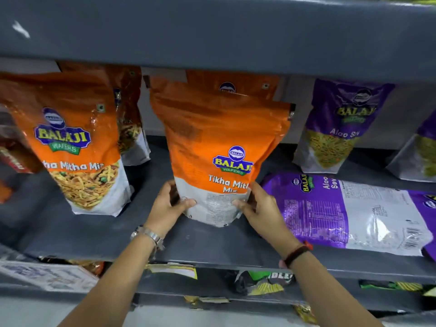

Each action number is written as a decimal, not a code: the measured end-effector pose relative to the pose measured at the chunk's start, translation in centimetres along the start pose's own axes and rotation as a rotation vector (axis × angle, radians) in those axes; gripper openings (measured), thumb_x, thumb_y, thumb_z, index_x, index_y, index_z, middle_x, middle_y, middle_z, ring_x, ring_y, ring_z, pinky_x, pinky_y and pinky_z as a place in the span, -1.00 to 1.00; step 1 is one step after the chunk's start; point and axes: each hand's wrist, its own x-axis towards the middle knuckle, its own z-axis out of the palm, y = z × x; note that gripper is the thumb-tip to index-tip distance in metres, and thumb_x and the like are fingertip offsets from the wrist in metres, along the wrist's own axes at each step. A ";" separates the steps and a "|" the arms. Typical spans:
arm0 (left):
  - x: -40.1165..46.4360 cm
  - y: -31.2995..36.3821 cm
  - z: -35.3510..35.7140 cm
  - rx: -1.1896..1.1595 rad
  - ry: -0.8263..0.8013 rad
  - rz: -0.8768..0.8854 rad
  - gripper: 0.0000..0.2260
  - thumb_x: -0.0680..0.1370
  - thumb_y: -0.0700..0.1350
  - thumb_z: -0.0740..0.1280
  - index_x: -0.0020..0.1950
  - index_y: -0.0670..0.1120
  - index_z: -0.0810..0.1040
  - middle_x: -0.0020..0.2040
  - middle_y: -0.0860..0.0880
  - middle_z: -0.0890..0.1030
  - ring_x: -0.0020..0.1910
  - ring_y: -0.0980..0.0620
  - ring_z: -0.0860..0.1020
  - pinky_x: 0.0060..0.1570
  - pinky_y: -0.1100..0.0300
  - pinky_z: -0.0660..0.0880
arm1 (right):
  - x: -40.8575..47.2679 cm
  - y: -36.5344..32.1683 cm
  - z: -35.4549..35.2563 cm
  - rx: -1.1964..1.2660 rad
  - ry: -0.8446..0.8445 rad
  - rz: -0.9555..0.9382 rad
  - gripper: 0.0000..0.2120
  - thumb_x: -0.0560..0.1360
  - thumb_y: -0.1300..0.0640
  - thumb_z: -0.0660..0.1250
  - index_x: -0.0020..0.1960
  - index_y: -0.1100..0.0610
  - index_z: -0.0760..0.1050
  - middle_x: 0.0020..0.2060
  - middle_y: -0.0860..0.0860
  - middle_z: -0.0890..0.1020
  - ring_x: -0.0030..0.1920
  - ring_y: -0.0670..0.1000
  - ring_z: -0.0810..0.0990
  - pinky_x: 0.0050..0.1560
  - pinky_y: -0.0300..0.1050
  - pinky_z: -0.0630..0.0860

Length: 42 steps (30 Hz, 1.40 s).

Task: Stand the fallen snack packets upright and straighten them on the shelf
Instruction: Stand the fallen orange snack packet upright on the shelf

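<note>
Orange Tikha Mitha Mix packet (219, 147) upright mid-shelf (94, 232), white base, glossy, creased top. Left hand (168, 205) and right hand (262, 206) clasp lower corners. Purple Aloo Sev packet (342, 208) lies flat beside.

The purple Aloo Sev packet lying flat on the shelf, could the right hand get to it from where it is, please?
Probably yes: the fallen purple packet lies just beside the right hand with nothing between them, but that hand first has to release the orange packet.

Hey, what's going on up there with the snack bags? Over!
Left hand and right hand gripping the orange packet, upright on the shelf. Purple packet lying flat beside it. Nothing blocking.
</note>
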 end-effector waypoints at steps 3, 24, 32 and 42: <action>1.5 0.8 -0.3 0.132 -0.013 0.021 -0.70 0.42 -0.27 0.35 0.10 -0.04 0.43 0.12 -0.06 0.54 0.17 -0.08 0.49 0.18 0.11 0.39 | -2.4 -0.1 1.0 0.065 0.060 -0.085 -0.69 0.41 0.17 0.37 0.12 0.00 0.45 -0.08 0.00 0.65 -0.10 -0.10 0.63 -0.14 -0.31 0.55; -0.8 0.3 -1.1 0.003 0.046 0.036 -0.64 0.49 -0.11 0.27 0.25 0.08 0.29 0.22 0.08 0.43 0.19 0.15 0.42 0.03 0.41 0.34 | 0.5 1.9 0.6 0.287 0.025 0.066 -0.43 0.43 0.11 0.36 0.34 -0.05 0.18 0.23 -0.25 0.32 0.26 -0.28 0.31 0.31 -0.27 0.30; 0.5 -0.6 -0.1 0.039 -0.007 0.021 -0.44 0.44 -0.21 0.33 0.38 -0.03 0.18 0.29 0.01 0.38 0.29 0.04 0.36 0.14 0.24 0.35 | 1.5 2.5 2.1 0.236 -0.016 0.059 -0.48 0.36 0.18 0.44 0.06 -0.30 0.25 0.03 -0.35 0.45 0.07 -0.38 0.42 -0.05 -0.59 0.40; -3.3 2.2 3.6 0.421 0.482 0.393 -0.24 0.39 0.30 0.18 0.40 -0.15 0.08 0.42 -0.09 0.12 0.44 -0.08 0.13 0.42 0.16 0.08 | 1.1 1.9 -3.1 0.138 0.013 -0.033 -0.33 0.35 0.13 0.44 0.37 0.04 0.21 0.18 -0.34 0.34 0.19 -0.36 0.37 0.03 -0.67 0.27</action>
